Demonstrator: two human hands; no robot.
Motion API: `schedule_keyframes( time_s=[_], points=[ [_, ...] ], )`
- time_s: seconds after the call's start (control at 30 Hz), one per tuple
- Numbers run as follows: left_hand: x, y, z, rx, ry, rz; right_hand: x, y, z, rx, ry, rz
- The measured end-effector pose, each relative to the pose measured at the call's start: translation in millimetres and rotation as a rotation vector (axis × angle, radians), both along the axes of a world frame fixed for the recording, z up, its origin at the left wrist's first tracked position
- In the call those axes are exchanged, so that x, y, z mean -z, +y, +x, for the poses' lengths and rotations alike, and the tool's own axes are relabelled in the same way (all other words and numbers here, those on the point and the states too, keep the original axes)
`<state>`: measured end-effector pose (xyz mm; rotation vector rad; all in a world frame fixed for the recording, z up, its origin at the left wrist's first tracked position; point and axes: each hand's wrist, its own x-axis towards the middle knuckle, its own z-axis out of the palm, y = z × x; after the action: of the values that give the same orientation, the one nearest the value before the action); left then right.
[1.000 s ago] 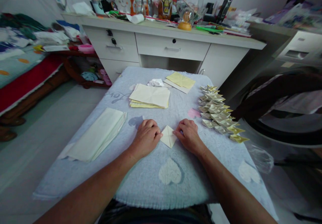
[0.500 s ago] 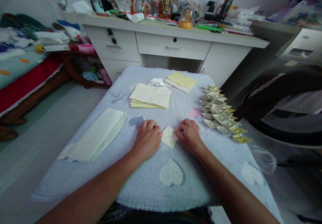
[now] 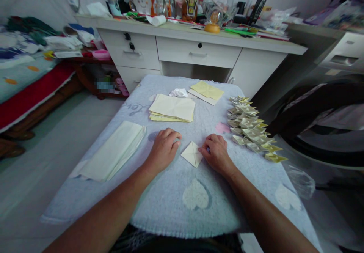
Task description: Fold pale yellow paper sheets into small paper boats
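A small cream paper (image 3: pixel 192 154), folded into a square with crease lines, lies flat on the cloth like a diamond. My right hand (image 3: pixel 215 150) has its fingers curled, thumb and forefinger on the paper's right corner. To the left, my left hand (image 3: pixel 165 148) is apart from the paper, its thumb and forefinger separated with nothing between them. Rows of small folded paper boats (image 3: pixel 250 126) stand to the right of my right hand. Beyond my hands lies a stack of cream and yellow paper sheets (image 3: pixel 172 108).
A blue cloth (image 3: pixel 167 207) covers the table. Folded pale paper (image 3: pixel 113 150) lies at the left. Crumpled white paper (image 3: pixel 178 93) and yellow sheets (image 3: pixel 207 90) lie at the back. Behind stands a cluttered white desk (image 3: pixel 199 52); a washing machine (image 3: pixel 338 59) is at the right.
My left hand has let go of the folded paper's left corner and moved a little left, its thumb and forefinger parting. My right hand stays at the right corner.
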<state>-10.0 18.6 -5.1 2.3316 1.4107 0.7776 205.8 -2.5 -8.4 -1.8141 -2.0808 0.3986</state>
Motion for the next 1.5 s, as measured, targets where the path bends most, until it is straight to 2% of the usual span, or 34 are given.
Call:
schedule_keyframes(
  time_s=[0.13, 0.3, 0.77, 0.9, 1.0, 1.07, 1.13, 1.27, 1.5],
  points=[
    [3.0, 0.1, 13.7, 0.166, -0.038, 0.04, 0.8, 0.8, 0.5, 0.001, -0.007, -0.004],
    [9.4, -0.7, 19.8, 0.219, 0.07, 0.023, 0.1, 0.9, 0.5, -0.004, -0.018, 0.007],
    [15.8, -1.8, 15.7, 0.169, 0.122, 0.033, 2.5, 5.4, 17.3, -0.038, 0.02, -0.007],
    [14.4, -2.3, 16.0, 0.169, 0.132, 0.022, 0.9, 5.0, 24.3, -0.004, 0.14, 0.127],
    [13.3, -2.4, 16.3, 0.177, 0.137, 0.018, -3.1, 1.6, 18.6, -0.111, 0.236, 0.239],
    [12.7, -2.5, 16.5, 0.18, 0.141, 0.013, -4.7, -1.5, 10.6, -0.237, 0.266, 0.211],
    [12.3, -2.6, 16.6, 0.18, 0.139, 0.007, -4.4, -4.0, 2.7, -0.299, 0.227, 0.154],
    [11.7, -3.0, 14.9, 0.175, 0.081, 0.002, -1.9, -5.7, -5.6, -0.292, 0.087, 0.079],
    [9.8, -1.8, 3.1, 0.042, 0.033, -0.073, -5.3, -5.1, -8.5, -0.272, -0.019, 0.062]
  ],
)
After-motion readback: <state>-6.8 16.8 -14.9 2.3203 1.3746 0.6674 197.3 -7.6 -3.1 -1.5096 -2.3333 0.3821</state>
